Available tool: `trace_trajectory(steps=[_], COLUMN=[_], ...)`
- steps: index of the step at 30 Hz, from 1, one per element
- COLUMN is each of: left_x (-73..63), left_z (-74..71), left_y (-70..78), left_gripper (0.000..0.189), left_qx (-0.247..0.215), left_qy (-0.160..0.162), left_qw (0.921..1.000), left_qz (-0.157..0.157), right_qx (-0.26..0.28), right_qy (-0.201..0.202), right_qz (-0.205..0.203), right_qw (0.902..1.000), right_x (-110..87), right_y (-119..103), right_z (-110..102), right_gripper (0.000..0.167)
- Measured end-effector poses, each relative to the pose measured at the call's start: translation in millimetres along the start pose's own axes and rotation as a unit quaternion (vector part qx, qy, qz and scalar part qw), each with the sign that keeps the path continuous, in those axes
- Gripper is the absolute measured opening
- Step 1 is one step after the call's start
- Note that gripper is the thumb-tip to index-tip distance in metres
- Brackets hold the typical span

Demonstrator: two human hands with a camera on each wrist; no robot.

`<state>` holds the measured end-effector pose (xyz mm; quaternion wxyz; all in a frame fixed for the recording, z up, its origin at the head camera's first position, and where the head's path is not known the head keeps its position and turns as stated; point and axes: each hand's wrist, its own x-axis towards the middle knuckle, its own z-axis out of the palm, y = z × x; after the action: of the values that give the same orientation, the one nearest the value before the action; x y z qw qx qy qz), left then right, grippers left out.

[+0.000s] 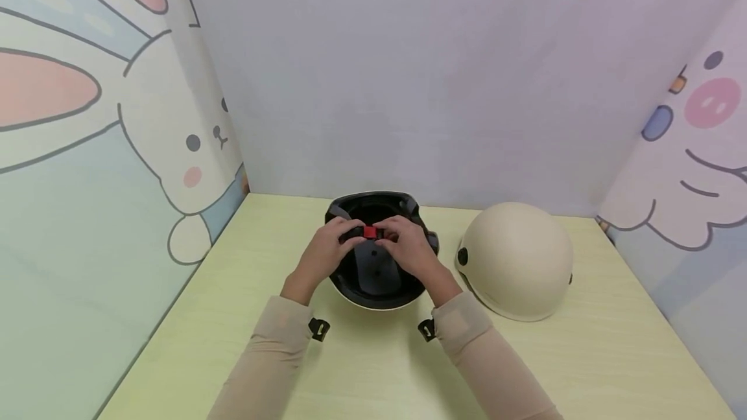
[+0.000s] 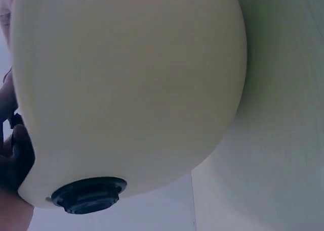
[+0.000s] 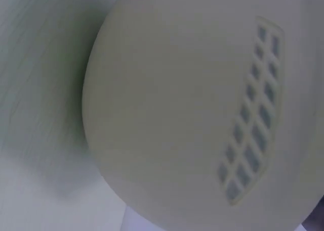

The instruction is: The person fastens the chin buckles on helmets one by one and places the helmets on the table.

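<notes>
A cream helmet (image 1: 379,308) lies upside down, its black padded inside (image 1: 373,264) facing up. Over its opening both hands meet at a chin-strap buckle (image 1: 370,232) with a red middle. My left hand (image 1: 327,248) pinches the buckle's black left end between thumb and fingers, while my right hand (image 1: 413,250) pinches the right end. In the left wrist view the smooth shell (image 2: 136,89) fills most of the picture, with a black round knob (image 2: 90,194) near its edge; part of the left hand shows beyond the rim. The right wrist view shows a slotted vent (image 3: 253,112) on the shell.
To the right, a second cream helmet (image 1: 519,258) sits dome up on the pale wooden table (image 1: 233,316). A plain light curtain (image 1: 408,83) rises behind the table, and cartoon-printed panels (image 1: 76,264) flank it. Black clips (image 1: 318,329) stick out by both wrists.
</notes>
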<state>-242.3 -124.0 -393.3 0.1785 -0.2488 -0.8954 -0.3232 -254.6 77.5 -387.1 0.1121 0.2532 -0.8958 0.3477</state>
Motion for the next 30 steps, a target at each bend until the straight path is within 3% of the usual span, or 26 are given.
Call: trace_trajectory(steps=[4, 9, 13, 16, 24, 30], left_x=[-3.7, -6.1, -7.6, -8.5, -8.9, -9.0], left_z=[1.6, 2.4, 2.7, 2.4, -0.5, 3.3], left_y=[-0.8, -2.4, -3.5, -4.1, -6.1, -14.6], left_gripper=[0.037, 0.042, 0.041, 0.042, 0.076, 0.083], left_qx=[0.043, 0.084, 0.09, 0.099, 0.086, 0.073], left_qy=[0.008, 0.025, 0.039, 0.035, -0.051, -0.088], left_qw=[0.999, 0.9961, 0.995, 0.9935, 0.9842, 0.9766], left_qz=[-0.01, -0.006, -0.017, -0.043, -0.146, -0.182], right_qx=[-0.004, -0.001, 0.011, 0.026, 0.068, 0.116], right_qy=[-0.02, -0.021, 0.011, 0.048, 0.102, 0.112], right_qz=[0.024, 0.026, 0.013, 0.015, 0.07, 0.106], right_qw=[0.9995, 0.9994, 0.9998, 0.9984, 0.9899, 0.9813], right_x=[1.2, -2.3, -4.8, -7.0, -15.4, -18.4], right_y=[0, 5, 14, 23, 42, 49], right_z=[2, 3, -2, -8, -23, -29], right_gripper=[0.034, 0.032, 0.028, 0.025, 0.028, 0.033])
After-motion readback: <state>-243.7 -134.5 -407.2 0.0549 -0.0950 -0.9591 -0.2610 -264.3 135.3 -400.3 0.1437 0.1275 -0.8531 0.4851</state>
